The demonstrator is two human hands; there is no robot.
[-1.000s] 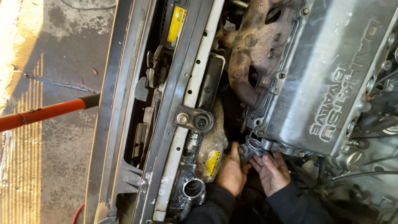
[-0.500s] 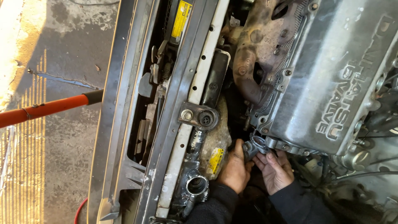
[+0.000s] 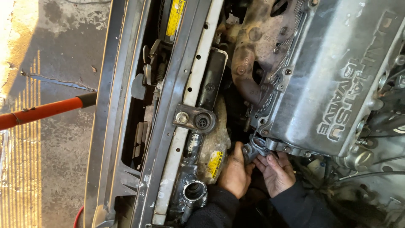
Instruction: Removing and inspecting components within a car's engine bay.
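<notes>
Two yellow rectangular labels: one at top on the black radiator [image 3: 176, 17], one lower on the grimy translucent plastic reservoir [image 3: 215, 164]. One orange tool handle [image 3: 42, 112] over the concrete floor, left. One small grey metal fitting [image 3: 253, 147] under the edge of the silver ribbed valve cover [image 3: 337, 80]. Left hand [image 3: 235, 174] and right hand [image 3: 277, 174] both pinching that fitting, fingertips curled on it.

Hands [image 3: 255, 173] below valve cover [image 3: 333, 84]

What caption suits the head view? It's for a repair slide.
Both hands, left hand and right hand, grip a metal bracket below the valve cover.
</notes>
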